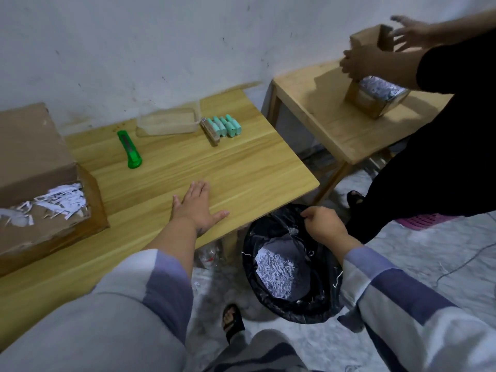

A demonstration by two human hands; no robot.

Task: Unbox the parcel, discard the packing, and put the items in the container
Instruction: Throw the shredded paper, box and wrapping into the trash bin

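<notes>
My left hand (198,205) lies flat and open on the wooden table (241,167), holding nothing. My right hand (323,224) pinches the rim of the black bin bag (268,229) beside the table; shredded white paper (273,272) lies inside it. An opened cardboard parcel (40,162) with shredded paper spilling out sits at the table's left. Several teal items (224,126) lie in a row next to a clear plastic container (167,122) near the wall.
A green utility knife (130,149) lies on the table. Another person in black (429,157) handles a second cardboard box (375,100) on a smaller table (322,124) at right. A clear plastic bottle (209,257) lies under the table.
</notes>
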